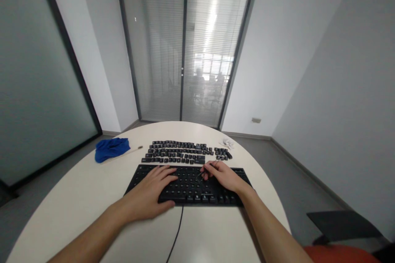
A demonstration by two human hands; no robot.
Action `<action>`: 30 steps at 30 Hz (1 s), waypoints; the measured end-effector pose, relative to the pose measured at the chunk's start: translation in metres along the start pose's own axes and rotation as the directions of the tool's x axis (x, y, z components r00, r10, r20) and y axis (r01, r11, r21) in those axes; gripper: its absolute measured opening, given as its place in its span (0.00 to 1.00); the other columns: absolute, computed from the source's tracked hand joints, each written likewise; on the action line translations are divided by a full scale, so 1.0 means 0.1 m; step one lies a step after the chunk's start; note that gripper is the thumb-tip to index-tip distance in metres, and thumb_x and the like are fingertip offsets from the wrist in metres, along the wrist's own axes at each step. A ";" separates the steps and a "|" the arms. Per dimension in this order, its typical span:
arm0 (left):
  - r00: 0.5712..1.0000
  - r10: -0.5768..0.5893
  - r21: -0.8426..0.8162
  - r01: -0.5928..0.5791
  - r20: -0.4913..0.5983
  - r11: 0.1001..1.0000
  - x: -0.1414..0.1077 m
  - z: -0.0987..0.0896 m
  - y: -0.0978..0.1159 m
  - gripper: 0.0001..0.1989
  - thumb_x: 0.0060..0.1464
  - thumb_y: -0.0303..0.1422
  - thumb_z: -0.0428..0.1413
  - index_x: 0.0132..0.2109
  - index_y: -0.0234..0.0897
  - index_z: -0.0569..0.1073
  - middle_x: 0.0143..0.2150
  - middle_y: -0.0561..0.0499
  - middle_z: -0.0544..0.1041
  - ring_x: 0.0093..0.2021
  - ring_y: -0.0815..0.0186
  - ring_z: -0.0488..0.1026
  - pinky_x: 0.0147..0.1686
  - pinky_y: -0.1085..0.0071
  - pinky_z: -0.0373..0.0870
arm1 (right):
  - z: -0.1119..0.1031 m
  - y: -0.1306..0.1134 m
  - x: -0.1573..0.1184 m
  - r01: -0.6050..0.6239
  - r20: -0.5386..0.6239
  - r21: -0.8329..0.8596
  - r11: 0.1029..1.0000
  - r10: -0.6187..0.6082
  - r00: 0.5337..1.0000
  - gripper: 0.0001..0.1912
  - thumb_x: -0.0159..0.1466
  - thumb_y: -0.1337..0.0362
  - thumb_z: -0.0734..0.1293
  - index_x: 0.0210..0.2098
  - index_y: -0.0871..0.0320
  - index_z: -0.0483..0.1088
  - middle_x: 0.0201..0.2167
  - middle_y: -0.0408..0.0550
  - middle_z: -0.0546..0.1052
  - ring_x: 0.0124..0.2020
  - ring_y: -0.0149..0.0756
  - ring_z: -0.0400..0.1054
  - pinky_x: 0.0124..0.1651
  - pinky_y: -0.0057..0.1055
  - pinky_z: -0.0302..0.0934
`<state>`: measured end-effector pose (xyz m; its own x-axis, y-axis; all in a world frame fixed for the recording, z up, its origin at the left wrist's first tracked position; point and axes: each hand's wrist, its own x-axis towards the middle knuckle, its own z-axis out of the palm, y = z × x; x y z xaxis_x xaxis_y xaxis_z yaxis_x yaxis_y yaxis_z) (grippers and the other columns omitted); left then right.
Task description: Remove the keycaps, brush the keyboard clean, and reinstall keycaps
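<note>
A black keyboard (185, 193) lies before me, most of its keycaps off and a row of caps still on along the near edge. My left hand (154, 191) rests on its left part, fingers spread and thumb at the near edge. Over the right-middle part, my right hand (220, 172) pinches a thin dark wire tool, which looks like a keycap puller (200, 175). The tool's two prongs point down at the keyboard. Beyond the keyboard, loose black keycaps (175, 152) lie in rows, with a smaller group of keycaps (222, 153) to the right.
On the round white table (77, 209) a blue cloth (111, 149) lies at left, beside a thin-handled brush (126, 153). Some crumpled white material (227, 144) sits at back right. A black cable (176, 234) runs from the keyboard toward me. A chair (342, 226) stands right.
</note>
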<state>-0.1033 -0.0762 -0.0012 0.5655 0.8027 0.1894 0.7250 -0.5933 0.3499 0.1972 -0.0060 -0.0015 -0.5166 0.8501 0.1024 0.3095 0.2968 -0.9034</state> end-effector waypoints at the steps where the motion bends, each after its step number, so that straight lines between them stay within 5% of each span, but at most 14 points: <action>1: 1.000 -0.010 0.001 0.010 0.003 1.000 -0.03 -0.03 -0.04 0.31 0.53 0.41 0.63 0.63 0.45 0.68 0.69 0.46 0.63 0.71 0.47 0.54 0.70 0.45 0.46 | -0.02 0.01 0.00 -0.027 -0.001 0.005 1.000 0.027 1.000 0.30 0.67 0.40 0.60 0.39 0.62 0.76 0.28 0.47 0.79 0.32 0.37 0.73 0.42 0.33 0.64; 5: 1.000 -0.011 -0.044 0.012 0.025 0.999 -0.11 -0.15 -0.12 0.33 0.48 0.40 0.66 0.62 0.46 0.69 0.68 0.46 0.64 0.70 0.44 0.54 0.69 0.41 0.46 | -0.16 0.06 -0.03 -0.154 -0.011 0.019 0.988 0.154 0.988 0.29 0.64 0.40 0.63 0.35 0.63 0.75 0.26 0.47 0.79 0.27 0.34 0.71 0.34 0.30 0.61; 14: 0.996 0.058 -0.264 -0.037 0.072 0.964 -0.15 -0.19 -0.21 0.37 0.41 0.33 0.68 0.60 0.43 0.70 0.67 0.45 0.64 0.66 0.52 0.62 0.66 0.55 0.58 | -0.52 -0.02 -0.17 -0.351 -0.078 -0.109 0.930 0.344 0.936 0.29 0.62 0.39 0.62 0.36 0.62 0.75 0.16 0.42 0.72 0.21 0.34 0.68 0.29 0.31 0.59; 23: 0.997 0.034 -0.306 -0.013 0.063 0.952 -0.17 -0.25 -0.52 0.38 0.37 0.38 0.73 0.58 0.44 0.72 0.68 0.44 0.62 0.69 0.48 0.55 0.68 0.49 0.52 | 0.22 -0.99 0.17 -0.076 0.147 -0.177 0.981 0.102 0.984 0.25 0.69 0.44 0.60 0.42 0.58 0.77 0.23 0.45 0.74 0.25 0.35 0.69 0.29 0.30 0.61; 26: 0.997 0.010 -0.350 0.016 0.074 0.936 -0.19 -0.24 -0.58 0.35 0.38 0.39 0.73 0.56 0.44 0.74 0.66 0.44 0.64 0.67 0.49 0.58 0.67 0.51 0.54 | 0.48 -0.96 0.27 0.027 0.159 -0.112 0.993 -0.009 0.987 0.27 0.69 0.43 0.59 0.42 0.59 0.77 0.25 0.45 0.75 0.28 0.35 0.69 0.33 0.30 0.64; 30: 0.998 0.040 -0.358 -0.021 0.045 0.934 -0.18 -0.19 -0.56 0.33 0.39 0.38 0.72 0.55 0.45 0.74 0.65 0.45 0.65 0.67 0.50 0.58 0.67 0.53 0.55 | 0.68 -0.64 0.31 0.004 0.135 -0.019 1.000 -0.002 0.991 0.31 0.67 0.40 0.60 0.42 0.62 0.78 0.24 0.44 0.73 0.26 0.33 0.67 0.32 0.29 0.63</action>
<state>-0.1610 -0.0562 -0.0071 0.6111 0.7748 0.1620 0.5239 -0.5494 0.6509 0.1078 -0.0282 0.0308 -0.6203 0.7830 0.0466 0.3221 0.3084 -0.8950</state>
